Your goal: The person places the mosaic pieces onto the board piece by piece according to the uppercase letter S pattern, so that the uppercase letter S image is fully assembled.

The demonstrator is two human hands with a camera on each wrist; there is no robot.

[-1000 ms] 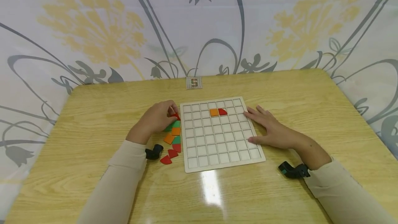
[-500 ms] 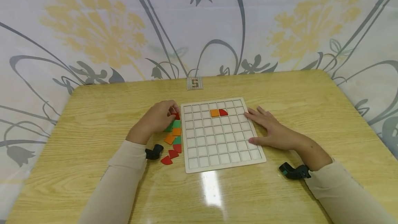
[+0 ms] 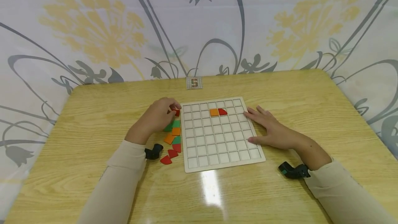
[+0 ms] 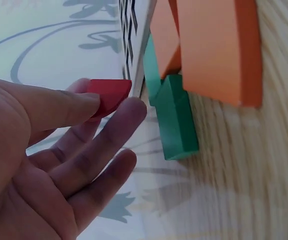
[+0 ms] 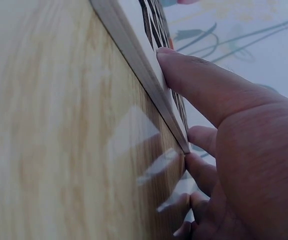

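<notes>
Between thumb and fingers, the left hand (image 3: 158, 114) (image 4: 59, 145) pinches a red piece (image 3: 177, 112) (image 4: 110, 95), raised off the table by the board's upper left corner. Thumb and fingertips of the right hand (image 3: 273, 129) (image 5: 244, 135) rest on the right edge of the white grid board (image 3: 221, 137) (image 5: 139, 55), fingers spread. In the board's second row an orange square (image 3: 214, 112) lies beside a red rounded piece (image 3: 222, 111). Green pieces (image 3: 176, 123) (image 4: 176, 120) and orange pieces (image 3: 169, 138) (image 4: 214, 50) lie below the left hand.
Loose red pieces (image 3: 166, 160) lie left of the board's lower corner. A small patterned card (image 3: 194, 83) lies at the back of the wooden table (image 3: 99, 113), by the floral backdrop (image 3: 199, 23).
The left hand has shifted slightly up and away, and the red piece has moved with it, clear of the green piece below. The right hand stays in place.
</notes>
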